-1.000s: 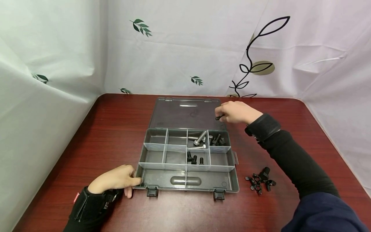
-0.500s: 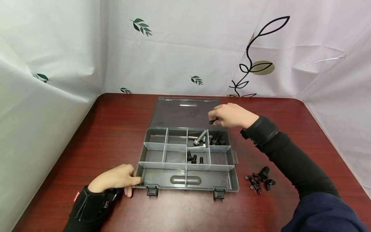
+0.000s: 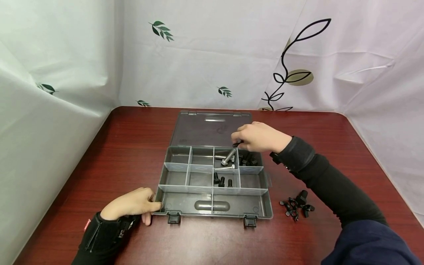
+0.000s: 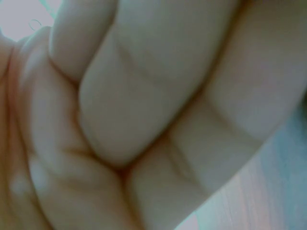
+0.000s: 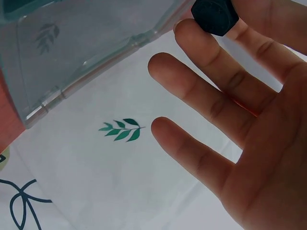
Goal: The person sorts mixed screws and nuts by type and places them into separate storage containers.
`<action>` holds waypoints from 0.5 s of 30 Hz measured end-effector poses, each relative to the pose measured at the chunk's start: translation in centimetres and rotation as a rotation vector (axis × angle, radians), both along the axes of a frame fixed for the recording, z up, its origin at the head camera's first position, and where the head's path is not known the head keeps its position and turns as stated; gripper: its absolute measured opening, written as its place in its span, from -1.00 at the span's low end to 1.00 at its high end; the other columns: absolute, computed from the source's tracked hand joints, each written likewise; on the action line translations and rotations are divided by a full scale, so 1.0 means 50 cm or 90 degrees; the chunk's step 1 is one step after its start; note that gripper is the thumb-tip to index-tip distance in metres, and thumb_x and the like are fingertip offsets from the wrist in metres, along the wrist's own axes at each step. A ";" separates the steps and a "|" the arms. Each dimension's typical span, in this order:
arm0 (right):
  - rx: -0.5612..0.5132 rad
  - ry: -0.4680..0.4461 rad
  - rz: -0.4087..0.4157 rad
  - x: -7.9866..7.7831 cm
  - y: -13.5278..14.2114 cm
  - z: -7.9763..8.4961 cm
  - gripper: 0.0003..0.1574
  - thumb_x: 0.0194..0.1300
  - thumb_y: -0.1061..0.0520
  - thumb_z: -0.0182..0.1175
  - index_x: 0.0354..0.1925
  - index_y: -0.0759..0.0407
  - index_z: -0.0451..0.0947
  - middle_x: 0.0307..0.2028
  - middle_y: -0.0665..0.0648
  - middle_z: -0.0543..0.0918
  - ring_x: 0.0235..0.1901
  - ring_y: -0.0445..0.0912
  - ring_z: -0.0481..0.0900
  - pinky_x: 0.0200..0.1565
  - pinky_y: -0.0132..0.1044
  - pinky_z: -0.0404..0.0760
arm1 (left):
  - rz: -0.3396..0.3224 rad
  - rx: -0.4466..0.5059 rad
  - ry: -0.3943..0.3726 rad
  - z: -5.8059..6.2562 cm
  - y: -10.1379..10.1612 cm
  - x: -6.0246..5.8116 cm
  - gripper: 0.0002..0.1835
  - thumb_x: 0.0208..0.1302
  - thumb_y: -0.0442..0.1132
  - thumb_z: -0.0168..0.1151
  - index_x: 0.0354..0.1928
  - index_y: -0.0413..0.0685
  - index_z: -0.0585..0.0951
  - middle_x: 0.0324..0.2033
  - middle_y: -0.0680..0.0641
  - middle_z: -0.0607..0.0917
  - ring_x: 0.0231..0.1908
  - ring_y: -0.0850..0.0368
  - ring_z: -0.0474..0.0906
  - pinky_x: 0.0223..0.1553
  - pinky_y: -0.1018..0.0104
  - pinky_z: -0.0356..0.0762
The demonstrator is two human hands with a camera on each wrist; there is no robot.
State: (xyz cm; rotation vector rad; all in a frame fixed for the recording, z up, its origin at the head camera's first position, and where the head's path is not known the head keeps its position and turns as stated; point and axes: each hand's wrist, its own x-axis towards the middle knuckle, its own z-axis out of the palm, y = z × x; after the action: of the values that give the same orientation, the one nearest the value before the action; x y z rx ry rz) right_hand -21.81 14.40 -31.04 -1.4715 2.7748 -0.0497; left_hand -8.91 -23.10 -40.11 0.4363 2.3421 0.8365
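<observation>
A grey plastic compartment box (image 3: 179, 201) lies on the table with its lid folded back. My left hand (image 3: 132, 203) grips its front left corner, thumb over the wall; the left wrist view shows only curled fingers (image 4: 139, 86). Over the back right compartments, my right hand (image 3: 260, 137) pinches a black hex bolt (image 5: 215, 17) between thumb and fingers. Its other fingers spread loosely in the right wrist view. Silver bolts (image 3: 228, 157) lie in the back compartment below that hand. Black bolts (image 3: 246, 159) fill the compartment beside them, and short black bolts (image 3: 222, 181) sit one row nearer.
Black wing nuts (image 3: 293, 209) and a thick black piece (image 3: 301, 197) lie on the table right of the box. The grey lid (image 3: 205, 129) lies flat behind the box. Two latches (image 3: 250, 222) stick out in front. White cloth (image 3: 198, 55) walls the table.
My right hand has moved left and nearer, from over the lid's right edge to above the back compartments, carrying the black bolt. The left hand has stayed on the box corner.
</observation>
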 end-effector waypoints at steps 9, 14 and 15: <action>0.002 -0.003 0.028 0.005 -0.020 -0.002 -0.90 0.12 0.09 0.22 -0.33 -0.05 0.50 -0.37 -0.11 0.59 -0.37 -0.16 0.50 -0.35 -0.18 0.42 | -0.004 -0.004 0.004 0.000 -0.001 0.000 -0.74 0.12 -0.12 0.07 -0.64 -0.09 0.44 -0.81 0.07 0.55 -0.73 0.16 0.53 -0.59 0.27 0.46; 0.010 0.002 0.045 0.020 -0.029 0.001 -0.91 0.15 0.09 0.20 -0.32 -0.01 0.52 -0.45 -0.12 0.55 -0.47 -0.21 0.41 -0.32 -0.18 0.38 | -0.003 -0.007 0.006 -0.001 -0.001 0.000 -0.74 0.11 -0.12 0.07 -0.64 -0.09 0.44 -0.81 0.07 0.55 -0.73 0.17 0.53 -0.58 0.28 0.45; 0.012 0.002 0.047 0.023 -0.031 0.001 -0.91 0.15 0.08 0.20 -0.30 0.00 0.52 -0.46 -0.12 0.55 -0.47 -0.21 0.41 -0.31 -0.17 0.38 | -0.003 -0.007 0.006 -0.001 -0.001 0.000 -0.73 0.11 -0.11 0.08 -0.64 -0.09 0.44 -0.81 0.08 0.55 -0.73 0.17 0.53 -0.58 0.28 0.45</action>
State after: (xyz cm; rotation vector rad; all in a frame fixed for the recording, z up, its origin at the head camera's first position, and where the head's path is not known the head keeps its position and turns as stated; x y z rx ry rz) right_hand -20.67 12.86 -30.97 -1.5707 2.7126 -0.0210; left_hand -8.92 -23.16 -40.17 0.4413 2.3528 0.8199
